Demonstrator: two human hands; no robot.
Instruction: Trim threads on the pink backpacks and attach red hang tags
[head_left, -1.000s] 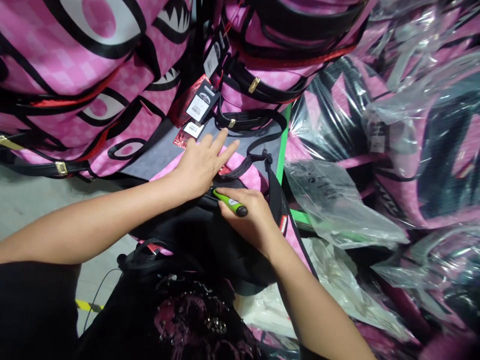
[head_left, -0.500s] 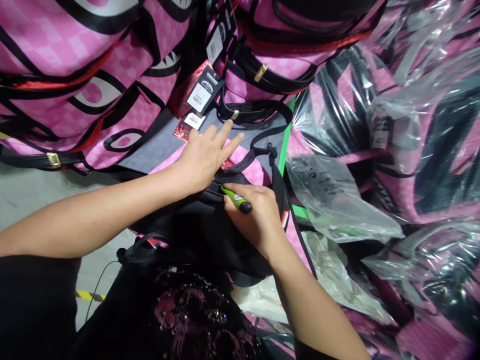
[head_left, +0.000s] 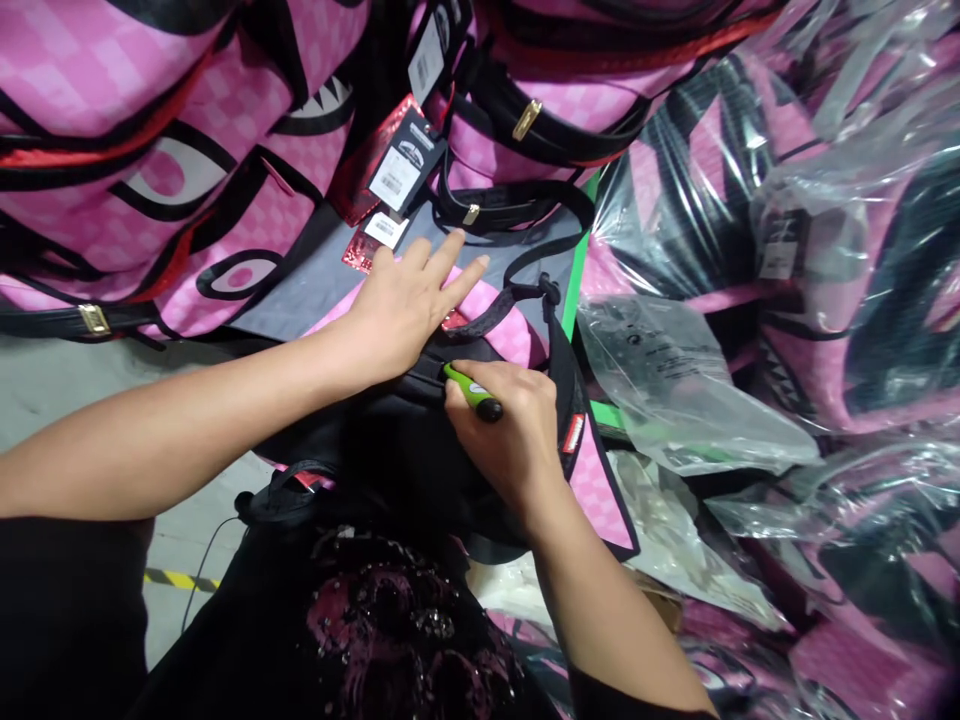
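Note:
In the head view, a black and pink checked backpack lies in front of me, its black side towards me. My left hand rests on its upper part with fingers spread. In my right hand is a green pen-shaped tool with a black end, pressed against the black fabric; its tip is hidden. A black strap with a buckle loops just beyond my hands. Hang tags with white barcode labels and a red glittery tag lie past my left fingertips.
Pink backpacks with printed eyes are piled at the left, and another pink bag sits behind. Bags in clear plastic are heaped along the right. A grey tabletop has a green edge.
The view has shifted slightly. My right hand still holds the green tool at nearly the same spot, and my left hand stays spread on the backpack.

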